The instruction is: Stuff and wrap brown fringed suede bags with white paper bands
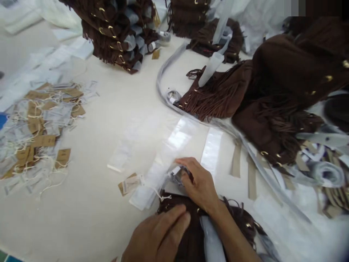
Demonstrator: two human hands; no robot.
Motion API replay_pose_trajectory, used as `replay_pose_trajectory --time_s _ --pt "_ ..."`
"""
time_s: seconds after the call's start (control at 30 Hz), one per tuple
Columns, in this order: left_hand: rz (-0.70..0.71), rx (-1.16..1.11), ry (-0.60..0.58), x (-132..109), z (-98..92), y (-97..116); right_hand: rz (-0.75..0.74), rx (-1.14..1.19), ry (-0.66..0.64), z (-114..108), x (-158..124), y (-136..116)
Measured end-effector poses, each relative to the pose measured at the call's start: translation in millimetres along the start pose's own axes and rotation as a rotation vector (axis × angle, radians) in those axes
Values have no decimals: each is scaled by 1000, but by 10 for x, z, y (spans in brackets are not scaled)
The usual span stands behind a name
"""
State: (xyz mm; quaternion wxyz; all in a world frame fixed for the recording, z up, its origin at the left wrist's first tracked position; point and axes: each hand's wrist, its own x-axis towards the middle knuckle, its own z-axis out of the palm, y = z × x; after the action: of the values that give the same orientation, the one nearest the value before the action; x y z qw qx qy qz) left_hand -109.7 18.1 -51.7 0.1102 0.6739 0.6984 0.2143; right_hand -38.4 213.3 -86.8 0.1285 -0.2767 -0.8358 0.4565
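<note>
A dark brown fringed bag [188, 233] lies at the near edge, partly under both my hands. My left hand [158, 236] rests over its left side, fingers stretched out and holding nothing visible. Beyond the bag's top edge, my right hand [200, 185] curls around a small plastic-wrapped roll [177, 175] with a white label. A brown card tag [127, 184] with a clear packet lies left of the roll, its white string reaching the bag. Clear plastic sleeves [160, 167] lie beneath and beyond the roll. Plastic wrapping [211, 238] runs along the bag beside my right forearm.
At left spreads a heap of brown tags [35, 116] with strings and packets. Fringed bags stand in a stack [117, 36] at the back; more brown bags [272, 91] pile up at right. A long plastic-wrapped strap [160, 82] curves across the table [89, 174].
</note>
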Motion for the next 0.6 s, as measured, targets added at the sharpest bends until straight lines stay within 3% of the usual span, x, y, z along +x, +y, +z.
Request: replay_pose_trajectory --time_s 0.1,0.17,0.27,0.4,0.6 --pt "-89 149 -128 293 16 -47 7 38 -79 -102 3 -12" --pt "-142 162 -184 333 87 -62 21 49 -125 -183 -10 -21" --pt "-122 29 -133 266 126 -77 47 99 -220 -319 -45 -45" --pt "-77 -188 -11 241 13 -96 82 140 -357 -490 -103 -89" --pt "-147 -337 -22 345 -130 -97 113 121 -582 -575 -156 -100"
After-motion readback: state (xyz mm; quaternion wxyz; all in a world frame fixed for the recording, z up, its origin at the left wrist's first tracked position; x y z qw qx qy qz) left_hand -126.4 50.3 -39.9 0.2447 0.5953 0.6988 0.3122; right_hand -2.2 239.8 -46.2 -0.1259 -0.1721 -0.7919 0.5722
